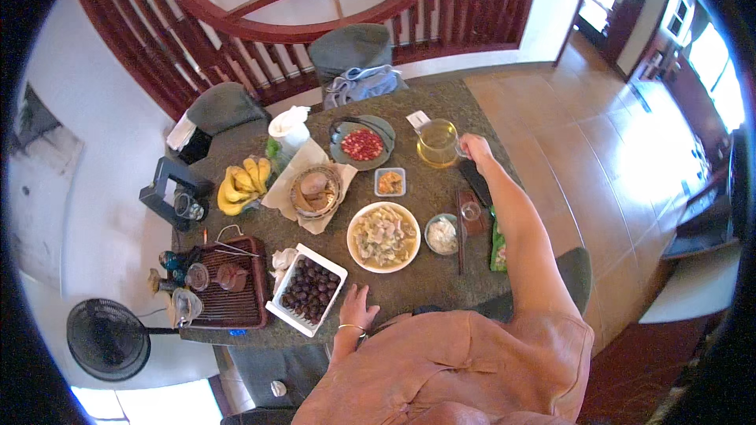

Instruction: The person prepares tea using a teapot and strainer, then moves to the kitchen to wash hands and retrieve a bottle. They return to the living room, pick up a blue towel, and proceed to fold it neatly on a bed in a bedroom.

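My right hand (474,147) is closed around the handle of a glass pitcher (437,144) of pale yellow liquid at the far right of the table. My left hand (356,308) rests on the table's near edge with its fingers apart, just right of a white plastic basket of dark round fruit (312,290). Between the hands are a large white bowl of soupy food (384,237), a small bowl of white rice (442,235) and a square container of orange food (390,182). Chopsticks (460,242) lie beside the rice, near a small glass (470,211).
Farther back stand a plate of red pieces (362,144), a lined basket of brown food (316,192) and bananas (239,186). A slatted tea tray (230,307) with glassware sits left. A dark flat object (475,183) and a green packet (498,242) lie by my right arm.
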Tool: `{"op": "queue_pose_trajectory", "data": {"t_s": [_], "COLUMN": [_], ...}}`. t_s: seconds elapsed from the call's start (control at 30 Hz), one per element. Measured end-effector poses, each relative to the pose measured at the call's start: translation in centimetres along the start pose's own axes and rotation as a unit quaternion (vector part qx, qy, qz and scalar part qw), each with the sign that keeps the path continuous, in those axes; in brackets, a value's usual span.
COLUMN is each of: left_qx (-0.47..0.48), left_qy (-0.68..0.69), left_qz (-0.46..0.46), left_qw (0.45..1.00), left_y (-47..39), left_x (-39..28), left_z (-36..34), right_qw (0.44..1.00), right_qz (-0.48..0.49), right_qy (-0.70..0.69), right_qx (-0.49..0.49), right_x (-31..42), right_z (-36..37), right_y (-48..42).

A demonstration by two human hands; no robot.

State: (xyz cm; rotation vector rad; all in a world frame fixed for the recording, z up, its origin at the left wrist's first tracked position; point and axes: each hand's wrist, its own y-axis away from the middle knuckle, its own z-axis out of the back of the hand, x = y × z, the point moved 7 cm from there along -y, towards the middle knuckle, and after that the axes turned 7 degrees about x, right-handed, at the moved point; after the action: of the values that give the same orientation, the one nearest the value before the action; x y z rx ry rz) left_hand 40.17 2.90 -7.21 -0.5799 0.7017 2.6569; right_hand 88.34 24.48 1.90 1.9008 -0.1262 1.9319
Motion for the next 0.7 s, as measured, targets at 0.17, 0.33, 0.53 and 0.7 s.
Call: {"op": "queue_pose_trajectory", "data": {"t_s": [0.17, 0.33, 0.53, 0.7], "left_qx": [0.01, 0.019, 0.033, 0.043], "left_qy": [-0.013, -0.017, 0.0, 0.003], "left_qz": [0.038, 0.075, 0.105, 0.135], "left_qw": [0.999, 0.997, 0.994, 0.99], "left_y": [0.2, 0.3, 0.3, 0.8], "left_x": [0.9, -0.8, -0.3, -1.4], "left_z": [-0.9, 0.7, -0.2, 1.4], "right_qw": [0.999, 0.996, 0.991, 0.99], "right_qz": [-0.026, -0.05, -0.066, -0.088], "right_qy": [-0.022, -0.013, 0.006, -0.012], "right_qx": [0.04, 0.071, 0.114, 0.113], "right_x": [-3.5, -6.0, -7.1, -8.6], "right_z": [-2.4, -2.6, -3.0, -1.9], "right_y": [-1.7, -2.8, -3.3, -3.7]}}
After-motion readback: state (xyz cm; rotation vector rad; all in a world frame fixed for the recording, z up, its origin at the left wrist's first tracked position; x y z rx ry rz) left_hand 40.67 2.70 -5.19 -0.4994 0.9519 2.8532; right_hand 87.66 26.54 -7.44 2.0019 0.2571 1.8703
